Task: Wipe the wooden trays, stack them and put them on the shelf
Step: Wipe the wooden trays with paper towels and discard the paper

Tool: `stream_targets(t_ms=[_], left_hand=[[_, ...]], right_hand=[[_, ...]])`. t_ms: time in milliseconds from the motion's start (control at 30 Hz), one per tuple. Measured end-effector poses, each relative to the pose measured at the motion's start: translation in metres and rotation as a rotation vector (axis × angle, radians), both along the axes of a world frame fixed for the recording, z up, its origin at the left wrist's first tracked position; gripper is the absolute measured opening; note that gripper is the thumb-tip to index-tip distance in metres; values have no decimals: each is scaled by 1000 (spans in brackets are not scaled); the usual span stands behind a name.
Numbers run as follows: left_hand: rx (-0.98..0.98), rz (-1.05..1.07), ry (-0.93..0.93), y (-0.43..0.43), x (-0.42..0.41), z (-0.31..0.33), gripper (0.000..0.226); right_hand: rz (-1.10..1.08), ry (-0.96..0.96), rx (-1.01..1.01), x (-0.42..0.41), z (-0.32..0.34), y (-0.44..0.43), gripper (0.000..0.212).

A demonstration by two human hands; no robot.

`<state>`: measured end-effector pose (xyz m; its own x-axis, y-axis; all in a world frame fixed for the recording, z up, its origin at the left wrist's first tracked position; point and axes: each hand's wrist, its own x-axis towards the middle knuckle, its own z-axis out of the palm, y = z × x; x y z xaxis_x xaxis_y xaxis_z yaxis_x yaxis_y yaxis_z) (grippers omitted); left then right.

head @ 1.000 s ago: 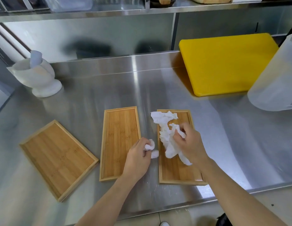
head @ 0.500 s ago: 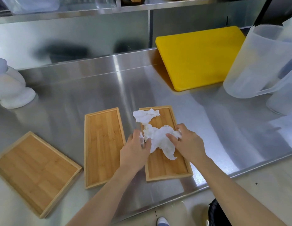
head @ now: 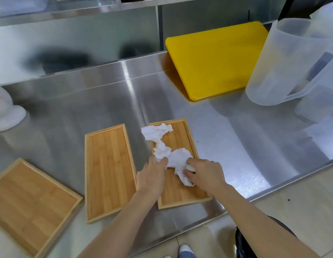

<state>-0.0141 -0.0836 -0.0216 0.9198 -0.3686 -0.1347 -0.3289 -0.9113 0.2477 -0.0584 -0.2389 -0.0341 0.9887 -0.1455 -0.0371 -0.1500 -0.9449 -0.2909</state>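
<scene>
right now both hands pinch a crumpled white paper towel over the right-hand wooden tray, the left hand closed on its near left edge and the right hand closed on its near right corner, while the far end of the towel trails over the tray's far left rim. two more wooden trays, a middle tray and a left tray, lie flat and apart on the steel counter, with a yellow cutting board leaning at the back beside a clear plastic jug.
</scene>
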Motion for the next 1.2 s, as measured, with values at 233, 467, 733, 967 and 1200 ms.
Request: stream_targets(t_ms=[233, 467, 733, 967, 1200], left_hand=[[-148, 149, 22, 4, 5, 0, 25], [-419, 284, 43, 17, 11, 8, 17], [-715, 456, 97, 28, 4, 25, 28], [-865, 608, 83, 44, 22, 47, 19], [-852, 600, 10, 29, 47, 48, 20]], right_hand=[[3, -180, 179, 7, 1, -7, 21], [-206, -244, 469, 39, 26, -20, 14], [91, -143, 455, 83, 34, -3, 20], [280, 169, 261, 94, 26, 21, 55], [352, 72, 75, 95, 3, 19, 34]])
